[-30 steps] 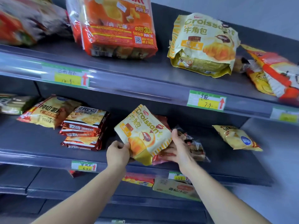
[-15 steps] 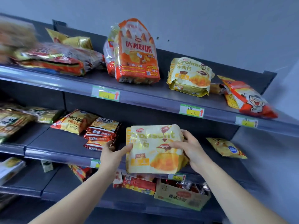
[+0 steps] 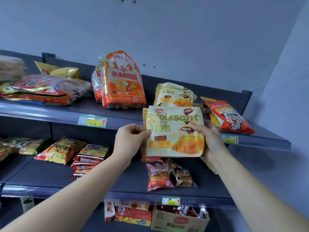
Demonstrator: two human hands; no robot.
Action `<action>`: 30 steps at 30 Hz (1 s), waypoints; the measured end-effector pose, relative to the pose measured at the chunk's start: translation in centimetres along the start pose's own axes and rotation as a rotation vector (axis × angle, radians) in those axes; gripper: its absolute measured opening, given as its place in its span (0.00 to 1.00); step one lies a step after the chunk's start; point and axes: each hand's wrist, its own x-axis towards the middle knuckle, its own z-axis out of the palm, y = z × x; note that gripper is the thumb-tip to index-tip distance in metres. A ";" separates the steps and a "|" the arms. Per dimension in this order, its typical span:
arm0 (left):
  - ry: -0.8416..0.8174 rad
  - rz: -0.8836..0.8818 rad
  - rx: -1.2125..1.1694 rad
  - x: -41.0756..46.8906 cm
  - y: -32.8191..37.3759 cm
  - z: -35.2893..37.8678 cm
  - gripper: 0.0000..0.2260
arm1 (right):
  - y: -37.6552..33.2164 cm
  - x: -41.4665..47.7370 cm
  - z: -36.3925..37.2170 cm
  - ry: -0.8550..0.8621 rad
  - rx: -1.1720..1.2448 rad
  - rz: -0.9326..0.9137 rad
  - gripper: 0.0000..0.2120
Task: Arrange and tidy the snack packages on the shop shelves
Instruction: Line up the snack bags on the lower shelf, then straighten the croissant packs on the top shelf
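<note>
I hold a yellow Croissant bag (image 3: 173, 131) upright in front of the top shelf's edge (image 3: 50, 113). My left hand (image 3: 130, 139) pinches its left edge. My right hand (image 3: 210, 139) grips its right side, fingers wrapped over the front. Directly behind it, a second Croissant bag (image 3: 173, 94) leans on the top shelf. To the left of that one stands a tall orange cake bag (image 3: 122, 82). A small yellow pack is partly hidden behind my right wrist.
An orange cartoon snack bag (image 3: 227, 114) lies at the top shelf's right end; flat red packs (image 3: 41, 89) lie at its left. The middle shelf (image 3: 117, 191) carries a red bean bun pack (image 3: 158, 176), stacked red packs (image 3: 90, 158) and a yellow chips bag (image 3: 58, 151). A cardboard box (image 3: 178, 221) sits below.
Both hands have lifted the Croissant bag from the middle shelf up to the top shelf's level and turned it upright. The view has tilted upward.
</note>
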 end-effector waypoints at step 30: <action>0.411 0.164 0.357 15.9 1.4 13.3 0.05 | -4.2 20.1 -11.1 0.294 -0.930 -0.502 0.08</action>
